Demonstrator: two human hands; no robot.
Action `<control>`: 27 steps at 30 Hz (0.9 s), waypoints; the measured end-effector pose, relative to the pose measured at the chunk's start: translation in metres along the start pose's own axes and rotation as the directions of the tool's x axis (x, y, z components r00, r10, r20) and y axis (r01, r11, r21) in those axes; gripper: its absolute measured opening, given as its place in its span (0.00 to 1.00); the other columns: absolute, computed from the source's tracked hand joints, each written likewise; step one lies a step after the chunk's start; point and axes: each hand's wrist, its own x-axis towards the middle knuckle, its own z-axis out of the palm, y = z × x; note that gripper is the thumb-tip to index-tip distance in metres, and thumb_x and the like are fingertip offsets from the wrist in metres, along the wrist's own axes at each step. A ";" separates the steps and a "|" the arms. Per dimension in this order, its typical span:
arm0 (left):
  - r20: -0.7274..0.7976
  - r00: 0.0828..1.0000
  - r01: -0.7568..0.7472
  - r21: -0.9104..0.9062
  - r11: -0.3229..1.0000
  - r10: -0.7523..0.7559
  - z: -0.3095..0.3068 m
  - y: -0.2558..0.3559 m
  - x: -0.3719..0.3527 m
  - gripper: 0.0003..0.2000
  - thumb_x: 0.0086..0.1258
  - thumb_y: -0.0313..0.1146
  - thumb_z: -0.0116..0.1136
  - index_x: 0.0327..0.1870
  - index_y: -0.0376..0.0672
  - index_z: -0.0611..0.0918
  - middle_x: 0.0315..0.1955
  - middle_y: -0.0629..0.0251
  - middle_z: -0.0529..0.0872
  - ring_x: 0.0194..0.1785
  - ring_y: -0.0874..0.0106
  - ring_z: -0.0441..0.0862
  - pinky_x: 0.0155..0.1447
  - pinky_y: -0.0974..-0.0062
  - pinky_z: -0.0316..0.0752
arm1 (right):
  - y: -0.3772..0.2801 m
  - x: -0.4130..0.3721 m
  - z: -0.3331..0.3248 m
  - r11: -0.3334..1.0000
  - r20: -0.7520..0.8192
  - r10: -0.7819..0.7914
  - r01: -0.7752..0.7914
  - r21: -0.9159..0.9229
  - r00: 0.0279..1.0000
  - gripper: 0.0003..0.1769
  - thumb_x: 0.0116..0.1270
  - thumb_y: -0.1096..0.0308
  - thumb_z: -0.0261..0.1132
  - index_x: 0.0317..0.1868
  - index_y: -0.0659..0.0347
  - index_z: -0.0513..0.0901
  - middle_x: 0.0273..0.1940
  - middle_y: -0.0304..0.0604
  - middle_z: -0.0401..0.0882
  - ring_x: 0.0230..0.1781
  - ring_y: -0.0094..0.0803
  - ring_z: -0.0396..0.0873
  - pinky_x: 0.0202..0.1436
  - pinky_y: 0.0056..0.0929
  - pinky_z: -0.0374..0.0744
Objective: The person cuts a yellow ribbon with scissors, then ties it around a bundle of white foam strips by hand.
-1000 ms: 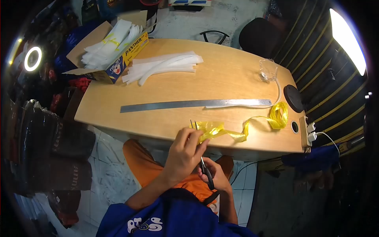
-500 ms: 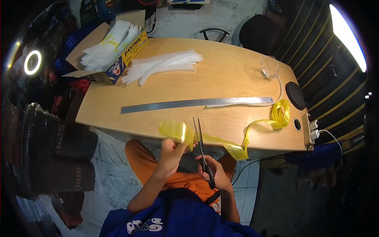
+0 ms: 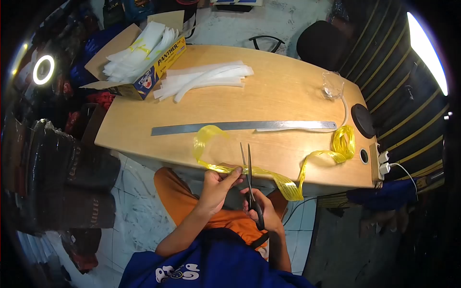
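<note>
At the table's near edge, my left hand pinches a yellow plastic ribbon, whose free end curls up to the left over the tabletop. My right hand grips black-handled scissors, their blades pointing away from me and slightly apart. The ribbon passes at the blades, close to my left fingertips, then runs right to a yellow coil on the table. Beyond both hands lies a long steel ruler, with a thin white strip along its right part.
A stack of white strips lies at the back left of the wooden table, beside an open cardboard box of white pieces. On the right are a black round object, a clear crumpled item and a power strip.
The ribbon's free end has opened from a bunched shape into a loop above my left hand. My left fingers have moved slightly right, nearer the blades. The view has shifted a little.
</note>
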 end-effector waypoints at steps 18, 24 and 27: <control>-0.036 0.999 -0.011 -0.079 0.997 0.008 0.003 -0.004 -0.003 0.08 0.66 0.30 0.62 0.40 0.35 0.82 0.31 0.67 0.84 0.35 0.81 0.79 0.40 0.83 0.73 | -0.001 -0.001 0.001 0.999 -0.025 -0.020 0.020 -0.026 0.999 0.33 0.57 0.64 0.72 0.60 0.61 0.66 0.37 0.32 0.65 0.38 0.19 0.66 0.43 0.18 0.70; -0.047 0.999 0.001 -0.065 0.998 -0.004 0.004 -0.003 -0.004 0.07 0.66 0.30 0.62 0.39 0.35 0.82 0.31 0.66 0.84 0.34 0.81 0.79 0.40 0.83 0.73 | 0.003 0.000 0.000 0.999 -0.048 -0.042 0.040 -0.036 0.998 0.33 0.57 0.68 0.70 0.61 0.62 0.66 0.38 0.33 0.65 0.39 0.19 0.65 0.42 0.19 0.70; -0.046 0.999 -0.005 -0.055 0.998 0.002 0.002 -0.004 -0.004 0.07 0.66 0.30 0.62 0.38 0.35 0.81 0.30 0.66 0.83 0.33 0.81 0.79 0.40 0.83 0.73 | 0.003 -0.001 0.001 0.997 -0.069 -0.059 0.056 -0.053 0.996 0.32 0.57 0.70 0.71 0.60 0.63 0.67 0.37 0.33 0.66 0.39 0.19 0.66 0.42 0.19 0.71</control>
